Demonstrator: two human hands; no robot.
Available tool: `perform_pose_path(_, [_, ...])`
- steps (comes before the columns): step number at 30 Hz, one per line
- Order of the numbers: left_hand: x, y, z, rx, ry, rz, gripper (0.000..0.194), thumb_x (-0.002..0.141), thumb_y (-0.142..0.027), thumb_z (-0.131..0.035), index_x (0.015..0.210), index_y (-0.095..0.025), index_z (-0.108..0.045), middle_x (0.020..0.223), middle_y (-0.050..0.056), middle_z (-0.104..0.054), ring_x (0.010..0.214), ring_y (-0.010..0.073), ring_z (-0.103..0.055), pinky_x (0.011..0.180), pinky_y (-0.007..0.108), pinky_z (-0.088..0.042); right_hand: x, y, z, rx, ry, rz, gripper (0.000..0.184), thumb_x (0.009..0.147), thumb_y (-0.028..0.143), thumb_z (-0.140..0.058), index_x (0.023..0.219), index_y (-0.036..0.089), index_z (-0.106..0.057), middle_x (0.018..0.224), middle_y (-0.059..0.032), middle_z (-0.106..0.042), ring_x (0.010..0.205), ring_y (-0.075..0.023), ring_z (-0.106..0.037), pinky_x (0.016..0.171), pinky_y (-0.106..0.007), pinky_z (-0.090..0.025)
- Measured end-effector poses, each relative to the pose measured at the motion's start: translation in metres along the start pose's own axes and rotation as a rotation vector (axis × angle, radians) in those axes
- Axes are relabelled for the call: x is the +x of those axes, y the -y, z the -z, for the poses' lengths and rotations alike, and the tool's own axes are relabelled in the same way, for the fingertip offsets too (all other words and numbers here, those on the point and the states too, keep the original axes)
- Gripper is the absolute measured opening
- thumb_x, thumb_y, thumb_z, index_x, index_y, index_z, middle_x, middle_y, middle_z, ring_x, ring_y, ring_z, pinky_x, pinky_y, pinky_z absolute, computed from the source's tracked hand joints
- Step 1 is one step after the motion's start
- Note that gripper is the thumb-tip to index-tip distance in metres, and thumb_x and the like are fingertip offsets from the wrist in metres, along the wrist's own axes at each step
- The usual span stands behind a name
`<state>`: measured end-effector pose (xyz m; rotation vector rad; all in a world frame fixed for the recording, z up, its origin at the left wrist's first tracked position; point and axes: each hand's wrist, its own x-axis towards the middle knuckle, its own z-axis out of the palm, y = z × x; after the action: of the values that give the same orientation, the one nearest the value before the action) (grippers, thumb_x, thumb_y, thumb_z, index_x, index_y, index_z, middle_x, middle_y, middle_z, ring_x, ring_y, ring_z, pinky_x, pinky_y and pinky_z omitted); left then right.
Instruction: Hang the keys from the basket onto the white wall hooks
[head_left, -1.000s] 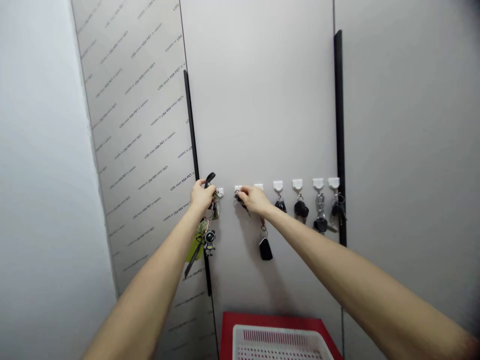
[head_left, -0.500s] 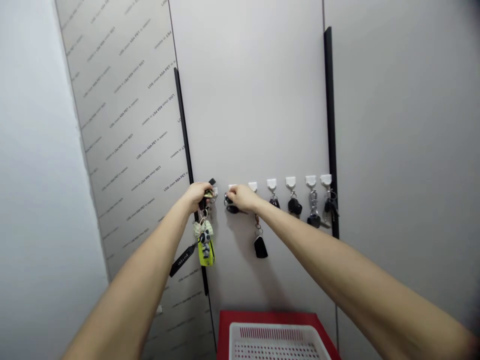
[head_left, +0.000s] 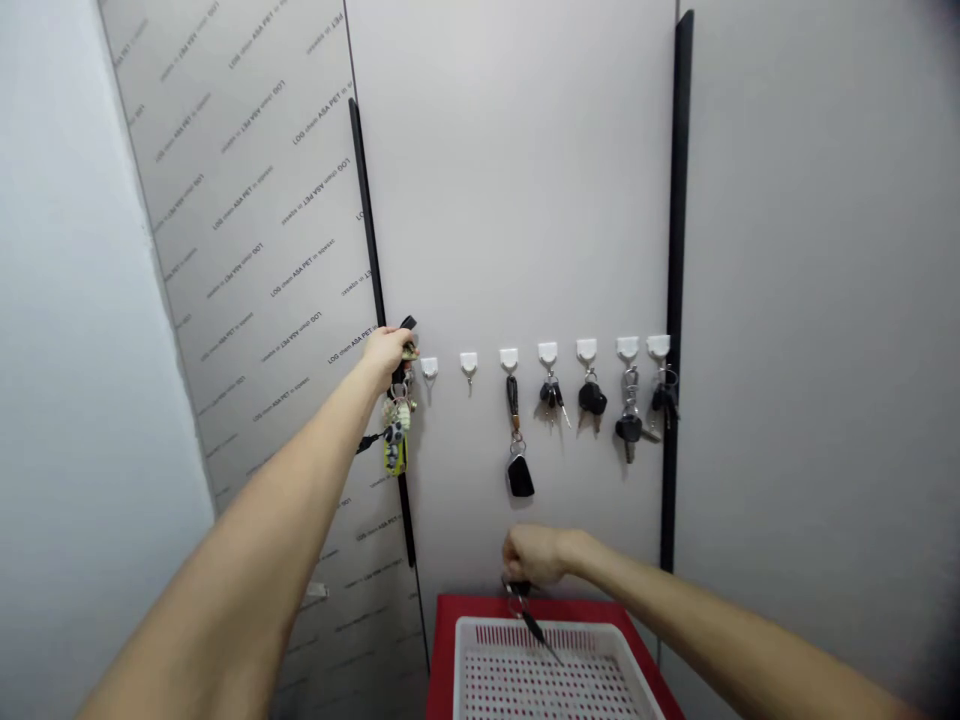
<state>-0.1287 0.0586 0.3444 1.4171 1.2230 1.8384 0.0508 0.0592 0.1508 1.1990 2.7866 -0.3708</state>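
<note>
Up by the left end of the hook row, my left hand (head_left: 388,355) is closed around a keychain (head_left: 396,430) with a panda figure, a bow and a yellow-green tag dangling below it. Lower down, my right hand (head_left: 536,555) grips a bunch of keys (head_left: 529,615); a ring and a key blade hang under the fist, above the far side of a white plastic basket (head_left: 555,637). Two white hooks (head_left: 468,361) to the right of my left hand carry nothing. A black fob on a braided strap (head_left: 520,475) hangs from the hook beyond them.
Several more key bunches (head_left: 591,398) hang on white hooks to the right. The basket rests on a red surface (head_left: 444,640). Long black handles (head_left: 679,200) run down the pale panels, and a printed-film panel (head_left: 247,200) stands at the left.
My right hand has taken the keys off the second visible hook and carried them down over the basket. My left hand has shifted slightly up and left, with its keychain still held.
</note>
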Motion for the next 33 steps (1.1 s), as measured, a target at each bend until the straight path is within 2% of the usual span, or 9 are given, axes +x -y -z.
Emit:
perform_pose_path(2, [-0.004,-0.005,-0.003,-0.029,0.016,-0.043,0.008,0.050,-0.011,-0.042,0.056,-0.014,-0.038,0.035,-0.005,-0.043,0.026,0.0043,-0.034,0.029,0.016,-0.024,-0.001,-0.002,0.000,0.065,-0.109,0.011,0.016,0.059,0.020,-0.043,0.060,0.013,-0.058,0.048,0.0000,-0.050,0.041,-0.0065,-0.038,0.040,-0.017,-0.028])
perform_pose_path(7, [-0.044,0.005,-0.015,-0.021,0.217,-0.081,0.020,0.053,-0.016,-0.046,0.073,-0.015,-0.041,0.040,-0.005,-0.046,0.031,0.0054,-0.039,0.030,0.015,-0.027,-0.008,-0.011,0.052,0.242,-0.962,-0.157,0.023,0.065,0.029,-0.040,0.077,0.015,-0.053,0.071,-0.0035,-0.056,0.060,-0.0095,-0.047,0.056,-0.020,-0.034])
perform_pose_path(9, [-0.069,0.025,-0.025,-0.017,0.272,-0.024,0.024,0.054,-0.018,-0.046,0.077,-0.016,-0.041,0.042,-0.005,-0.046,0.032,0.0048,-0.039,0.031,0.014,-0.028,-0.008,-0.013,0.073,0.262,-1.128,-0.266,0.028,0.064,0.034,-0.041,0.084,0.016,-0.051,0.076,-0.0040,-0.056,0.065,-0.0112,-0.049,0.059,-0.021,-0.035])
perform_pose_path(15, [-0.144,0.127,-0.056,0.012,0.303,0.226,0.022,0.058,-0.020,-0.041,0.080,-0.016,-0.039,0.045,-0.006,-0.044,0.036,0.0052,-0.040,0.037,0.016,-0.031,0.004,-0.011,0.095,0.239,-1.069,-0.429,0.021,0.064,0.034,-0.040,0.065,0.017,-0.052,0.063,-0.0036,-0.057,0.062,-0.0137,-0.050,0.055,-0.023,-0.034])
perform_pose_path(19, [-0.188,0.191,-0.054,0.221,0.408,0.189,0.026,0.058,-0.016,-0.039,0.084,-0.016,-0.044,0.071,0.000,-0.052,0.059,0.0084,-0.047,0.054,0.019,-0.036,0.001,-0.011,0.104,0.335,-1.168,-0.310,0.023,0.068,0.034,-0.034,0.067,0.017,-0.049,0.062,-0.0014,-0.056,0.056,-0.0093,-0.048,0.053,-0.020,-0.034])
perform_pose_path(21, [-0.205,0.211,-0.047,0.376,0.563,0.164,0.028,0.056,-0.013,-0.040,0.082,-0.017,-0.049,0.077,0.001,-0.053,0.072,0.0114,-0.047,0.066,0.022,-0.035,-0.003,-0.009,0.110,0.380,-1.185,-0.222,0.023,0.068,0.035,-0.033,0.068,0.016,-0.048,0.062,-0.0002,-0.056,0.053,-0.0078,-0.048,0.052,-0.019,-0.034])
perform_pose_path(24, [-0.217,0.223,-0.038,0.517,0.762,0.199,0.035,0.051,-0.008,-0.041,0.083,-0.017,-0.050,0.078,0.002,-0.053,0.074,0.0129,-0.045,0.068,0.023,-0.034,-0.009,-0.006,0.119,0.411,-1.153,-0.157,0.024,0.068,0.035,-0.035,0.065,0.015,-0.049,0.058,0.0002,-0.055,0.049,-0.0067,-0.046,0.051,-0.019,-0.034])
perform_pose_path(29, [-0.205,0.216,-0.033,0.462,0.716,0.199,0.032,0.053,-0.008,-0.039,0.084,-0.013,-0.048,0.078,0.003,-0.051,0.072,0.0109,-0.044,0.068,0.021,-0.034,-0.021,-0.006,0.142,0.454,-1.029,-0.313,0.029,0.067,0.033,-0.035,0.063,0.012,-0.055,0.051,-0.0008,-0.051,0.040,-0.0055,-0.039,0.043,-0.019,-0.030])
perform_pose_path(33, [-0.202,0.218,-0.029,0.437,0.744,0.229,0.033,0.054,-0.009,-0.039,0.086,-0.013,-0.046,0.073,0.001,-0.050,0.062,0.0083,-0.042,0.058,0.020,-0.034,-0.037,-0.009,0.161,0.351,-0.784,-0.340,0.026,0.063,0.032,-0.043,0.066,0.012,-0.059,0.046,-0.0002,-0.047,0.035,-0.0047,-0.034,0.039,-0.020,-0.026])
